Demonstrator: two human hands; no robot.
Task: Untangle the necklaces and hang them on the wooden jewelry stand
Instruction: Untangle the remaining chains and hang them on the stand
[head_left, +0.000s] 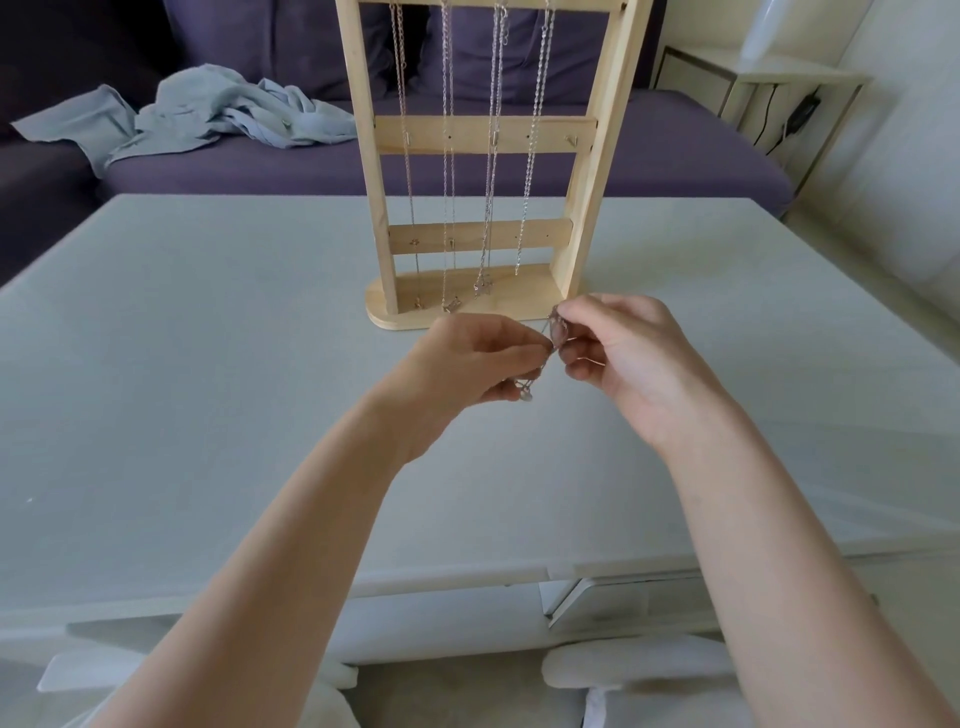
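Observation:
A wooden jewelry stand (582, 208) rises at the far middle of the white table (208, 364). Several silver necklaces (447, 171) hang from its top bar down to the base. Just in front of the base, both hands hold a small silver necklace (551, 336) above the table. My left hand (478, 364) pinches the chain, and a short bunched length with a small pendant dangles below its fingers. My right hand (623, 358) pinches the other end close by. Most of the chain is hidden in the fingers.
A purple sofa (649, 156) stands behind the table with a crumpled light blue cloth (208, 114) on it. A pale side table (779, 83) with dark cables stands at the back right. A white chair edge (623, 670) shows under the table's front.

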